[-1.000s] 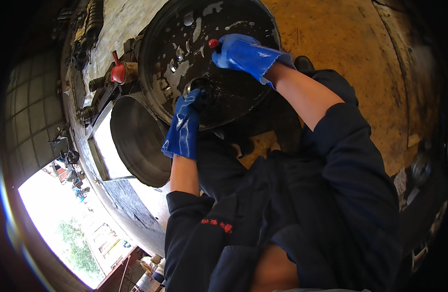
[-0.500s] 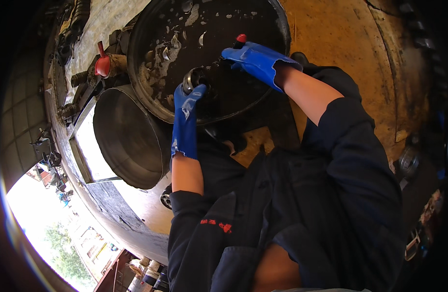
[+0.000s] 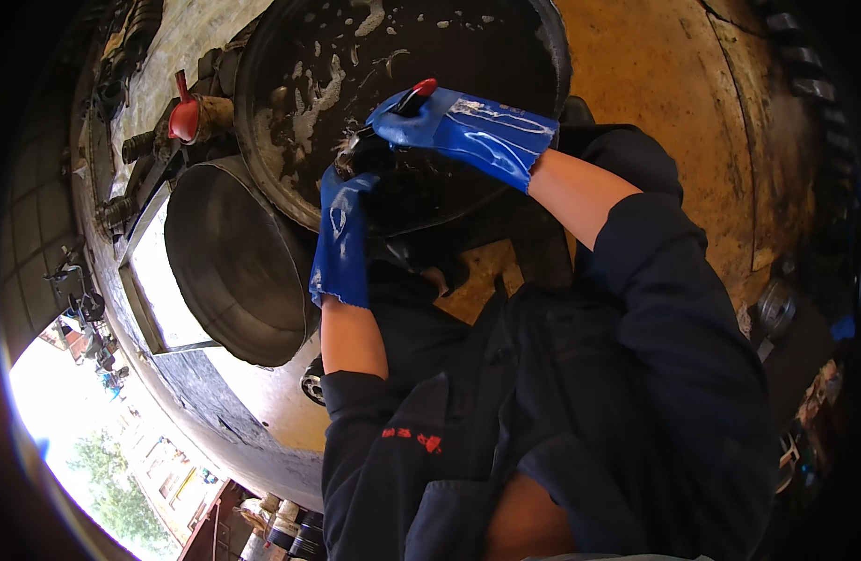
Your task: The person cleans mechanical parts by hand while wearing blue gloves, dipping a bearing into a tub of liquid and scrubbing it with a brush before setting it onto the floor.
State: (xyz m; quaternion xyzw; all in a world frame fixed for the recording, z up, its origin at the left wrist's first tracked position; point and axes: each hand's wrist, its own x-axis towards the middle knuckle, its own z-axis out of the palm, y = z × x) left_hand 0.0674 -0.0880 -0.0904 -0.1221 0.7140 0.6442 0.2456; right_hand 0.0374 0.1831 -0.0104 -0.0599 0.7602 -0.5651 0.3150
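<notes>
Presently, the left hand (image 3: 344, 192) and the right hand (image 3: 410, 123) are meeting at a metal part (image 3: 363, 154) over a dark round basin (image 3: 559, 70).
In the head view, both hands are wearing blue gloves. The left hand is gripping the metal part, which is lying within the basin's outline toward its near side; glove and shadow are partly hiding the part. The right hand is wrapping around a black handle with a red end (image 3: 425, 87), holding it just above the part; the glove is hiding the other end, so contact cannot be told. Pale patches (image 3: 320, 101) are spotting the basin's dark interior. An open drum (image 3: 234, 266) is standing just beside the basin, on the left, and a red scoop-shaped vessel (image 3: 183, 119) is resting farther beyond the drum.
</notes>
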